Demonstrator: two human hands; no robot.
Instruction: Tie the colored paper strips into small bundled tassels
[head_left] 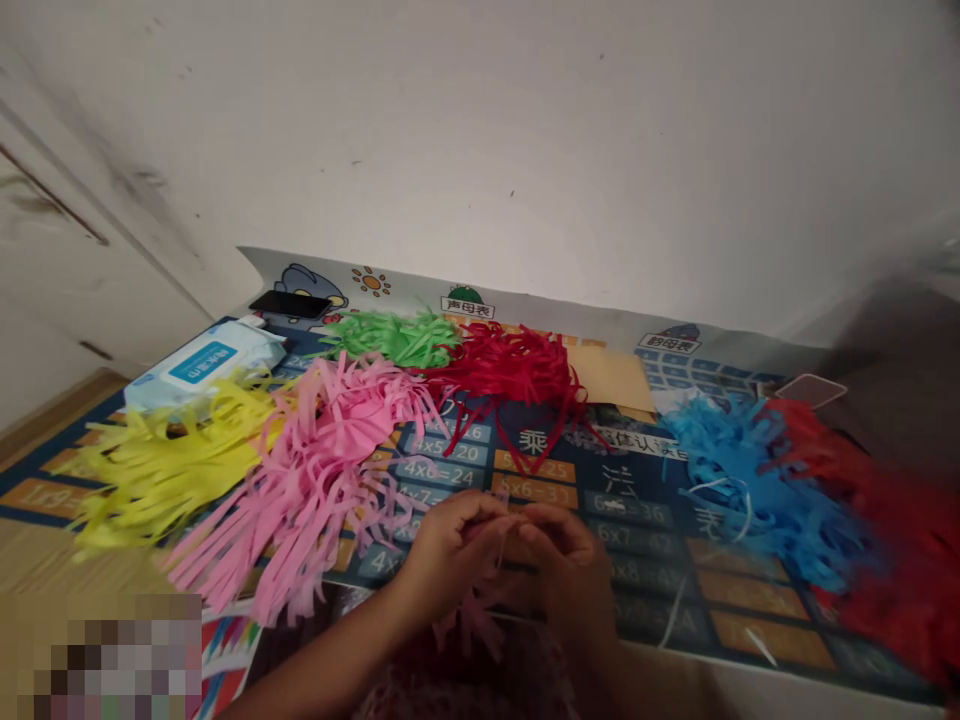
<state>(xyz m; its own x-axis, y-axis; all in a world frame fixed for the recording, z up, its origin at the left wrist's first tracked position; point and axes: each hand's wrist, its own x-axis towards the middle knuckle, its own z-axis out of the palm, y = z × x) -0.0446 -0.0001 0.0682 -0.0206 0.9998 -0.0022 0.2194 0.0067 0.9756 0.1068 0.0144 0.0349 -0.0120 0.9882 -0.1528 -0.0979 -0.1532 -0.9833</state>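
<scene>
My left hand (465, 535) and my right hand (566, 565) meet low in the middle of the head view, close above the table's front edge. Both are closed, fingertips pinched together around a thin, pale pinkish strip (501, 535); blur hides its exact kind. Pink fringed paper strips (476, 625) hang below my left hand, and I cannot tell whether they join what I pinch. Left of my hands lies a pink bunch of fringed paper (330, 450). A dark red bunch of fringed paper (517, 365) is behind them.
Yellow (180, 460), green (397, 338), blue (765, 480) and red fringed bunches (900, 540) lie on the printed table mat (442, 475). A wet-wipes pack (206, 362) and black phone (291, 304) sit at the left back. Tan paper (611, 380) lies near the wall.
</scene>
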